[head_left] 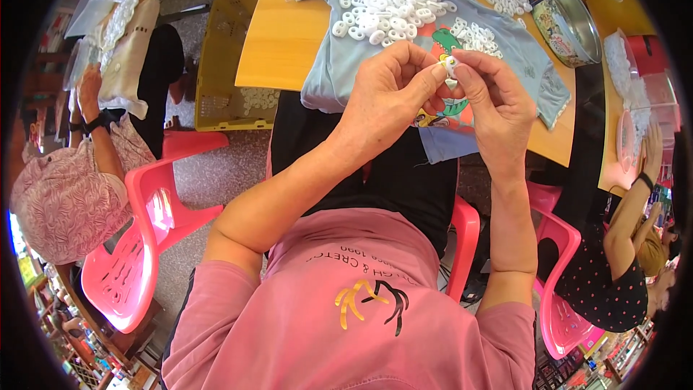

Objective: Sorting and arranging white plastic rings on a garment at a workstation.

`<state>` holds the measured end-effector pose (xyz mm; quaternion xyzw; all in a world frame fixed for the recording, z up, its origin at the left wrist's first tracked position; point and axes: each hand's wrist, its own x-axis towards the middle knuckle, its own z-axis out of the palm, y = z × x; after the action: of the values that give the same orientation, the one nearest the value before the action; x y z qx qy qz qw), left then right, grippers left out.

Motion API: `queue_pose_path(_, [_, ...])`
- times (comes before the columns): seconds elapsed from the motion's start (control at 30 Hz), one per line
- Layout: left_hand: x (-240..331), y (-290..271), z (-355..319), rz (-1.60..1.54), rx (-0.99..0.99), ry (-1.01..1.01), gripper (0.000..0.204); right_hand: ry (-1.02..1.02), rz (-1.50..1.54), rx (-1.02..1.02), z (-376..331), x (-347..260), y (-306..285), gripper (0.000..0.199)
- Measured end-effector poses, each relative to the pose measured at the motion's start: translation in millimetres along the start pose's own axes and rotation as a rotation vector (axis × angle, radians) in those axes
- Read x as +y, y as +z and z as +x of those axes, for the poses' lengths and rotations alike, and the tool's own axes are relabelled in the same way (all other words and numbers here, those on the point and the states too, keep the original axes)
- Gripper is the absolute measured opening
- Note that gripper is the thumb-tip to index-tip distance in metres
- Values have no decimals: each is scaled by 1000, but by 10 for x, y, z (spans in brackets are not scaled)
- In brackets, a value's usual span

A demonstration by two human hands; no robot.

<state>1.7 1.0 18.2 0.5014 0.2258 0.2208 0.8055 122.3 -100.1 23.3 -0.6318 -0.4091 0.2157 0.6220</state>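
shirt: pink shirt (346, 318) fills the lower centre of the frame.
left hand: left hand (386, 97) at centre, thumb and forefinger pinched on a small white plastic piece (450, 65).
right hand: right hand (491, 101) just right of it, fingertips closed on the same piece from the other side.
cloth: pale blue printed cloth (520, 50) on the wooden table (278, 36), upper centre.
pile: loose white plastic pieces (386, 3) heaped on the cloth, beyond the hands.
tin: round metal tin (570, 22), upper right.
chair: pink plastic chair (144, 245), lower left.
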Motion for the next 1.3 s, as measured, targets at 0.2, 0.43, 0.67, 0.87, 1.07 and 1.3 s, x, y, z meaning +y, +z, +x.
queue_pose_path(0.2, [-90, -13, -6, -3, 3, 18, 17, -31, -29, -16, -45, 9, 17, 17])
queue_pose_path(0.43, [-151, -26, 20, 88, 4, 141, 18, 61, 88, 72, -75, 69, 54, 17])
queue_pose_path(0.67, [-270, -168, 38, 100, -203, 392, 31, 147, 435, -61, -48, -53, -11, 36])
queue_pose_path(0.87, [-193, -74, -63, -31, -340, 356, 40, 240, 645, -158, -122, -153, 76, 65])
queue_pose_path(1.07, [-293, -70, -58, -100, -382, 438, 36, 150, 656, -110, -231, -129, 206, 69])
queue_pose_path(1.3, [-203, -148, -126, -117, -384, 422, 30, 133, 634, -103, -253, -148, 293, 65])
